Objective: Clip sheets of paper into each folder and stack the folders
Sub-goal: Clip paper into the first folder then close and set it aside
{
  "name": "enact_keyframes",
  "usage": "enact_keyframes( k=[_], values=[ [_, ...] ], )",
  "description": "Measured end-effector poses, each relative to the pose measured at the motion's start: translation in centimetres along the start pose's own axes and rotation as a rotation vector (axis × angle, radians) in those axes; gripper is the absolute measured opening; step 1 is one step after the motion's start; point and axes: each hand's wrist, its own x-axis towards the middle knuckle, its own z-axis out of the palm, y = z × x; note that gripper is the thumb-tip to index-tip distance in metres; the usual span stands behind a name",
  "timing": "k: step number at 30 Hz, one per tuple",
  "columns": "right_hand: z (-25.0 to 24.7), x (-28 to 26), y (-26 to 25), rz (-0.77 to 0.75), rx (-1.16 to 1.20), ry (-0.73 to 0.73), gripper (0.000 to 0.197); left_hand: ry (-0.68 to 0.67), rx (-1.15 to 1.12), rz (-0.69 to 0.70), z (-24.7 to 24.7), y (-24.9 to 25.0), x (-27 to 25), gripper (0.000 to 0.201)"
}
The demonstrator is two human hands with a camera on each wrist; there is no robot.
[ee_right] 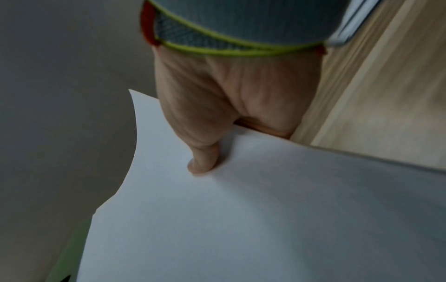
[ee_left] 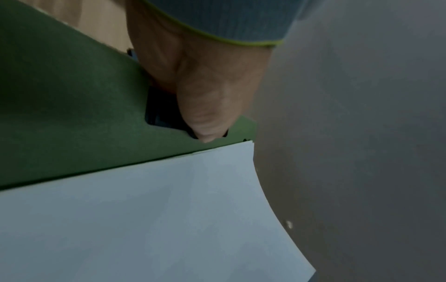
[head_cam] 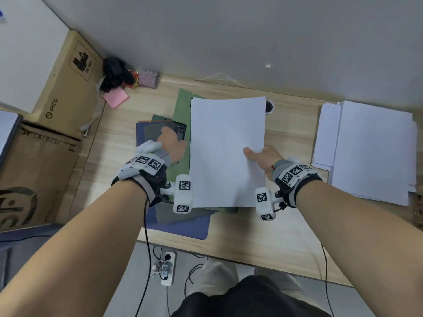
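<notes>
2 hands work: right hand [head_cam: 263, 157] pinches paper sheets [head_cam: 226, 152], left hand [head_cam: 172, 143] presses 1 black clip [head_cam: 179, 131].

Sheets [head_cam: 226, 152] on open folder [head_cam: 182, 104]; folder pile [head_cam: 183, 227] beneath; paper stack [head_cam: 375, 152] right.

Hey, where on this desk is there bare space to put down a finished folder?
Bare wood shows between the held sheets and the paper stack at right, and along the near desk edge. There is a smaller patch between the pink note and the folders. The left centre is crowded with overlapping folders.
</notes>
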Motion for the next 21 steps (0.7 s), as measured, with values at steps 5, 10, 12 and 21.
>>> enact_keyframes(
  k=[5, 10, 12, 21],
  values=[
    [-8.5, -2.1, 2.8, 0.058, 0.052, 0.172, 0.089, -0.115, -0.079, 0.162, 3.1, 6.0, -3.1, 0.051],
    [-14.0, -3.5, 8.1, 0.113, 0.111, 0.313, 0.087, -0.254, -0.124, 0.244, 10.0, 9.4, -5.6, 0.058],
    [-15.8, -4.4, 10.4, 0.152, 0.111, 0.364, 0.077, -0.307, -0.101, 0.26, 13.3, 10.4, -6.6, 0.064],
    [-16.4, -3.8, 16.5, 0.222, 0.119, 0.366, 0.062, -0.376, 0.101, 0.277, 19.9, 11.4, -8.9, 0.051]
  ],
)
